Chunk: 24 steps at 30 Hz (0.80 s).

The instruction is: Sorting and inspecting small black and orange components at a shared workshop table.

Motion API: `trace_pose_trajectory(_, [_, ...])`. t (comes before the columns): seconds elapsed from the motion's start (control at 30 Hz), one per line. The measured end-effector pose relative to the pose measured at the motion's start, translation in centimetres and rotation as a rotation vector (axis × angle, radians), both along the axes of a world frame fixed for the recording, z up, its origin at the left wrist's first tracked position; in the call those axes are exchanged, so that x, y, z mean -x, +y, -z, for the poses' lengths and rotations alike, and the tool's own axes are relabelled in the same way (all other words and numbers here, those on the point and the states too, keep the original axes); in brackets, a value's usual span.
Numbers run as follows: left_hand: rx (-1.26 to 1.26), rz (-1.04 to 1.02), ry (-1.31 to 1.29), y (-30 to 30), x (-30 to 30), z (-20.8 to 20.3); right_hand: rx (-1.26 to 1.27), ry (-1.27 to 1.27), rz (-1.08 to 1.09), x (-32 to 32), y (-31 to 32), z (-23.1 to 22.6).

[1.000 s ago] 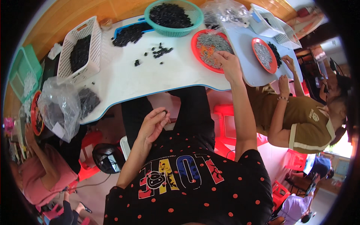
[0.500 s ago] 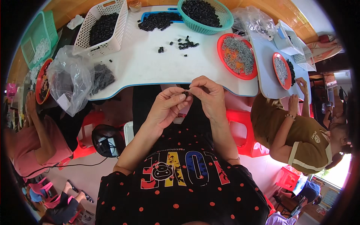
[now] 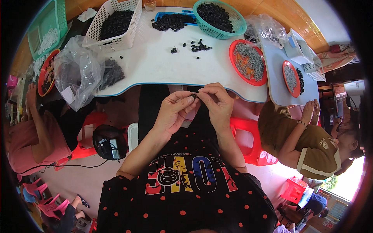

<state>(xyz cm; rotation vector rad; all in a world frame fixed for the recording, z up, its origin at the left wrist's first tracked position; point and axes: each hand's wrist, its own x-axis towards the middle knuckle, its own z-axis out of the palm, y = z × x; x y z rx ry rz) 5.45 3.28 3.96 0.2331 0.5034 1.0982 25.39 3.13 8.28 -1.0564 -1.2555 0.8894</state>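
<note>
My left hand (image 3: 175,110) pinches a small black cylindrical part (image 3: 193,96) between thumb and forefinger, in front of the table's near edge. My right hand (image 3: 216,104) meets it from the right, thumb and forefinger closed at the same part. Whether the right fingertips hold a second tiny piece is too small to tell. On the white table (image 3: 163,72) beyond my hands lie several loose black parts (image 3: 201,47). To their right sits a red plate (image 3: 251,80) heaped with small grey pieces (image 3: 248,60).
A white basket (image 3: 132,33) and a green basket (image 3: 241,29) hold black parts; between them is a blue tray (image 3: 188,12) with more. A clear plastic bag (image 3: 75,83) hangs over the left edge. People sit on both sides, and a red stool (image 3: 252,139) stands at right.
The view has shifted slightly, so the table's things appear a little to the right. My hands stay together on the black part. The right-hand co-worker's hands have come together off the plate.
</note>
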Motion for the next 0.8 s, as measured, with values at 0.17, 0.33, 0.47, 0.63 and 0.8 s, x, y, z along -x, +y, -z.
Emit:
trace_pose_trajectory(0.17, [0.011,-0.028,-0.07,-0.2,0.0,0.8,0.038,-0.146,-0.018,0.3,-0.6,-0.4])
trace_pose_trajectory(0.33, [0.048,-0.084,-0.085,-0.5,0.1,2.3,-0.133,-0.461,0.003,1.0,-1.3,0.3])
trace_pose_trajectory(0.47, [0.073,-0.105,-0.085,0.0,1.1,3.3,0.071,-0.186,-0.211,-0.1,1.1,1.1])
trace_pose_trajectory(0.63, [0.083,-0.115,-0.19,0.7,1.2,2.6,0.182,-0.446,0.097,-5.4,13.2,9.6])
trace_pose_trajectory(0.8, [0.062,-0.119,-0.221,-0.1,2.0,2.9,0.024,-0.797,0.266,-6.9,18.5,15.6])
